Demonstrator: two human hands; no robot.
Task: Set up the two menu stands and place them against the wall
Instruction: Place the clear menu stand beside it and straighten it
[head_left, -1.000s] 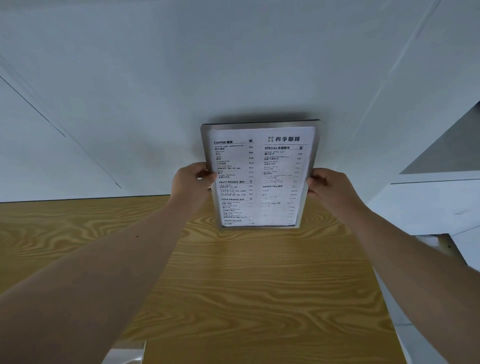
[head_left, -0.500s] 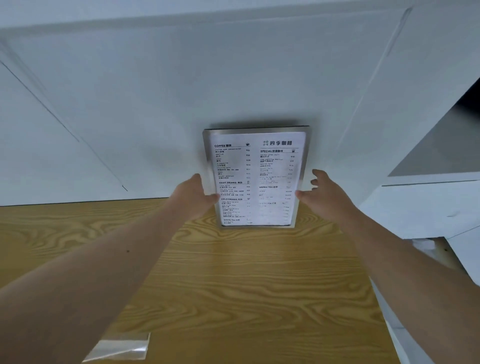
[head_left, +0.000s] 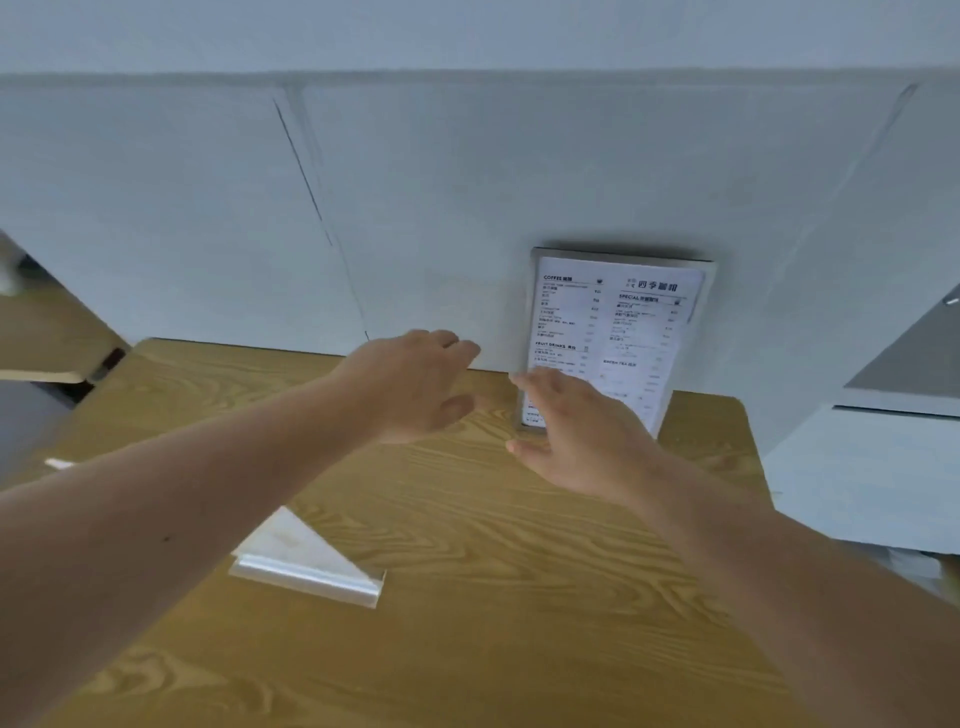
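With one menu stand (head_left: 618, 332) upright at the far wall (head_left: 467, 208), the near acrylic piece (head_left: 306, 566) (apparently the second stand) should be grasped next; left hand (head_left: 415, 384) and right hand (head_left: 576, 431) are spread open, empty.

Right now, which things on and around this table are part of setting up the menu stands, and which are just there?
Job:
menu stand upright at the wall
clear stand lying on the table
left hand, right hand, both empty

Just there:
white cabinet

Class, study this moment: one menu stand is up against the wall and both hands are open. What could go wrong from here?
1. The upright clear acrylic menu stand stands free by the white wall; the right hand, close in front, might knock it over.
2. The second clear stand lies flat near the left forearm, which might sweep it along the wooden table.
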